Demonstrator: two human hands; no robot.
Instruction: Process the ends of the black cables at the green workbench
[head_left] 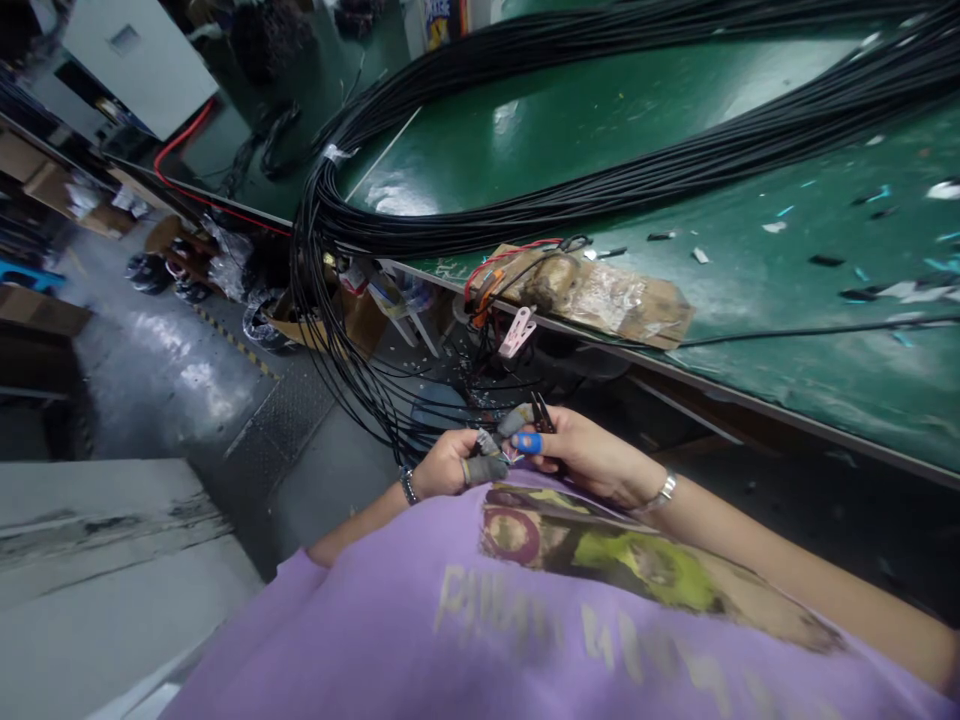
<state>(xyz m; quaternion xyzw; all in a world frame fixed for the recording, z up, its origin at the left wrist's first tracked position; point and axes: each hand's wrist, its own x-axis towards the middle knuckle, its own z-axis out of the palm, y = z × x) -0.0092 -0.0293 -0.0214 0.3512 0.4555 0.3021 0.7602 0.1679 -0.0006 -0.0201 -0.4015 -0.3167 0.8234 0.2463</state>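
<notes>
My left hand (448, 464), with grey finger covers, is closed on the end of a black cable near my lap. Thin coloured wires (513, 456) fan out from that end, between my two hands. My right hand (574, 452) has a grey cover on one finger and a blue band on another. It holds dark tweezers (541, 412), their two points facing up and away from the wires. The right fingertips meet the wires, though the exact contact is too small to make out. Black cables (352, 385) hang from the table edge down towards my left hand.
A long bundle of black cables (480, 225) loops over the green table (600, 120). At its edge lie a taped cardboard piece (630, 300) and a pink clip (517, 332). Cable scraps (825, 260) are scattered at right. Boxes and bags (232, 255) stand on the floor at left.
</notes>
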